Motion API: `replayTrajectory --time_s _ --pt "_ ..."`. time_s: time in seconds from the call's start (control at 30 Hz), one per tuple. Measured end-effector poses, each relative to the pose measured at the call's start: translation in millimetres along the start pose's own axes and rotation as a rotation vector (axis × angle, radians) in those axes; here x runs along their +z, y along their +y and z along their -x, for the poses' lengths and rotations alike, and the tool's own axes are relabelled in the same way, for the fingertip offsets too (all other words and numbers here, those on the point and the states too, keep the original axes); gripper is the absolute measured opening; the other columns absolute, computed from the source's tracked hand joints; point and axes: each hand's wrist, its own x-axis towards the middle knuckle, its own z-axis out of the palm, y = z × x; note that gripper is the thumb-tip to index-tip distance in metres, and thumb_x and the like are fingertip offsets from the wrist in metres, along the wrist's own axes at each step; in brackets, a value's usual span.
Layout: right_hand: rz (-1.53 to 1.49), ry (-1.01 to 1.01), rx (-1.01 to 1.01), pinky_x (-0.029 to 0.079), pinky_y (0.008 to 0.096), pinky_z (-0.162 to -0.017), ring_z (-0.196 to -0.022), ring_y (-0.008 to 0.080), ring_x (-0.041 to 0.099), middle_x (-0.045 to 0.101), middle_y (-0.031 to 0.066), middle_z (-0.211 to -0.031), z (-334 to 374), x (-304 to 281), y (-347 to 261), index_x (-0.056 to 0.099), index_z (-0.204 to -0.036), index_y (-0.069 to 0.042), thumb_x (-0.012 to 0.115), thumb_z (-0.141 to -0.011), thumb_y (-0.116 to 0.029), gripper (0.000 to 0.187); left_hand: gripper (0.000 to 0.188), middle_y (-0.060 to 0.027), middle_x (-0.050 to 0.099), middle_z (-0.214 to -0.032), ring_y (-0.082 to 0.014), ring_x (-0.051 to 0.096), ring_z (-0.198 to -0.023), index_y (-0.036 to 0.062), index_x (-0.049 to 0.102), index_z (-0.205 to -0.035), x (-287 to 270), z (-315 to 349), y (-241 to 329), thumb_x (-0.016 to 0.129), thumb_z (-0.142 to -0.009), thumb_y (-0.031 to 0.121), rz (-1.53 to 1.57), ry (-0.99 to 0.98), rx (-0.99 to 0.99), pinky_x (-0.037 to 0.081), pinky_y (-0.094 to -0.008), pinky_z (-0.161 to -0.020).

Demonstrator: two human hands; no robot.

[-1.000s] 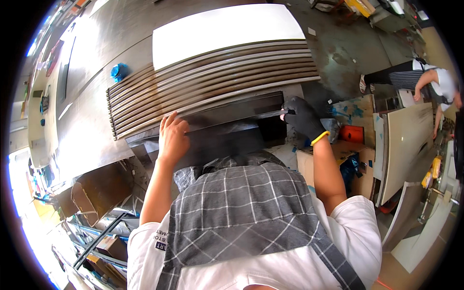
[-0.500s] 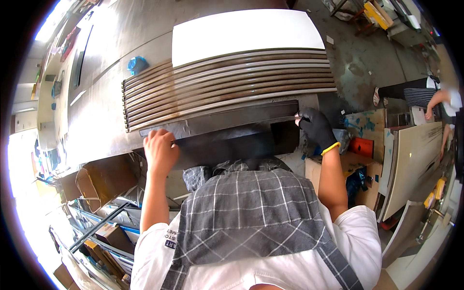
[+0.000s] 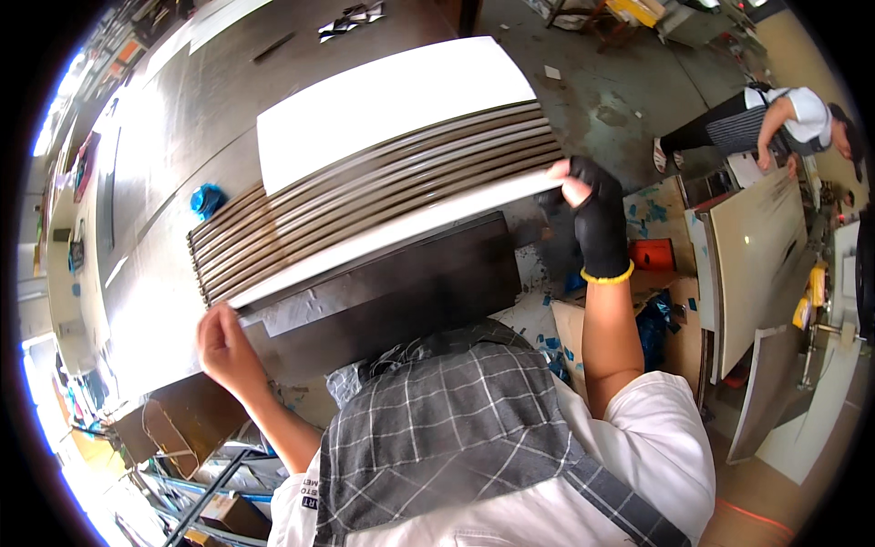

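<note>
Both hands have shifted outward since a second ago: left hand [image 3: 226,345] moved down-left to the lower-left corner of the panel stack, right hand [image 3: 597,217] moved up-right to the far right end.

Left hand: bare, fingers curled up onto the corner of the lowest white panel [image 3: 392,239], thumb side toward the camera. Gripping the panel edge as far as I can tell; fingertips partly hidden.

Right hand: black fingerless glove with yellow cuff, forearm near vertical, fingers pinched shut on the right end of that same front panel.

Panel stack [image 3: 365,196]: about eight thin white boards fanned in steps, top one showing a broad white face, lying on a steel table [image 3: 164,164]. Dark sheet [image 3: 401,292] sits just below the stack, against the person's checked apron.

Blue wad [image 3: 208,199] on the table just left of the stack.

Room: concrete floor [image 3: 620,82] upper right, cardboard boxes [image 3: 656,310] and blue scraps beside the right arm, large beige boards [image 3: 756,255] leaning at right. Another person [image 3: 775,123] bends over those boards, well apart.
</note>
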Motion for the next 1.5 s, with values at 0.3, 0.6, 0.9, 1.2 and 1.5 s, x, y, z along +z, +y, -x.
replayTrajectory --time_s 0.3,0.6,0.9,1.2,1.5 --pt "-0.384 0.308 0.024 0.054 0.0292 -0.068 -0.073 0.0153 0.06 0.061 0.009 -0.087 -129 -26 50 0.057 -0.104 0.004 0.059 -0.084 -0.001 0.021 0.015 -0.0074 0.056 -0.084 -0.0136 0.056 -0.074 -0.0014 0.053 -0.082 179 -85 23 0.067 -0.079 -0.002 0.8 0.275 -0.173 0.052 -0.0268 -0.07" --pt "0.208 0.358 0.524 0.051 0.0298 -0.054 -0.059 0.0241 0.061 0.06 0.014 -0.067 -210 -96 166 0.06 -0.079 0.001 0.062 -0.08 -0.01 0.011 0.024 -0.0089 0.058 -0.09 -0.0188 0.058 -0.078 0.0051 0.052 -0.098 278 -92 11 0.059 -0.08 -0.008 1.144 -0.112 -0.902 0.052 -0.0326 -0.074" --pt "1.117 0.374 0.319 0.049 0.0453 -0.075 -0.084 0.0416 0.061 0.063 0.0248 -0.087 -204 -84 184 0.069 -0.082 -0.005 0.059 -0.064 -0.028 0.03 0.033 -0.0076 0.056 -0.098 -0.0186 0.057 -0.084 0.0061 0.046 -0.106 260 -74 9 0.058 -0.079 -0.01 1.175 -0.174 -0.869 0.052 -0.0382 -0.081" --pt "1.103 0.396 0.438 0.051 0.0421 -0.075 -0.084 0.0376 0.064 0.066 0.0198 -0.087 -194 -69 160 0.07 -0.076 -0.006 0.061 -0.066 -0.026 0.024 0.031 -0.0071 0.058 -0.093 -0.017 0.059 -0.079 0.0068 0.05 -0.106 257 -65 6 0.058 -0.08 -0.009 1.137 -0.182 -0.85 0.055 -0.0328 -0.074" --pt "1.161 0.329 0.359 0.051 0.0435 -0.075 -0.084 0.0388 0.063 0.065 0.0212 -0.085 -200 -72 173 0.07 -0.075 -0.006 0.059 -0.066 -0.027 0.025 0.035 -0.0047 0.058 -0.089 -0.0156 0.059 -0.076 0.0085 0.048 -0.107 257 -62 -6 0.061 -0.078 -0.008 1.129 -0.179 -0.836 0.054 -0.0344 -0.073"
